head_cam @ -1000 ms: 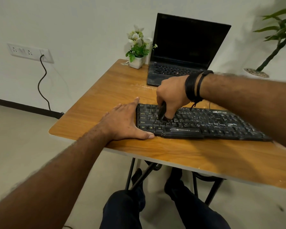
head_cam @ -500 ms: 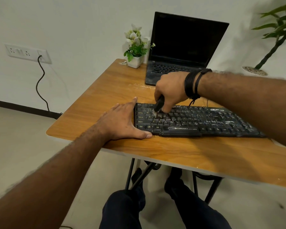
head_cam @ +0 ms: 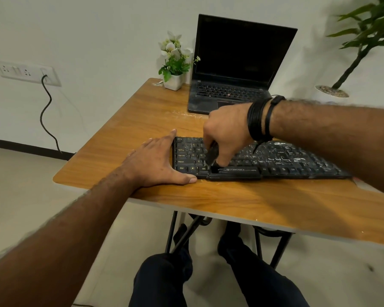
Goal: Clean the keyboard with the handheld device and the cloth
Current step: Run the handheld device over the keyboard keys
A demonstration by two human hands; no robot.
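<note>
Since a second ago my right hand (head_cam: 227,131), gripping the handheld device (head_cam: 211,154), slid nearer on the keyboard (head_cam: 275,160); left hand (head_cam: 155,165) stays flat beside it.

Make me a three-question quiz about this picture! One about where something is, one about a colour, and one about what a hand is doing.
1. Where is the flower pot?
A. beside the laptop
B. on the floor
C. on the keyboard

2. What colour is the keyboard?
A. white
B. black
C. red

3. What is the left hand doing?
A. holding a cup
B. making a fist in the air
C. lying flat at the keyboard's end

Answers: 1 A, it stands at the table's far corner next to the laptop; 2 B, keys and frame are black; 3 C, its fingers lie straight.
</note>
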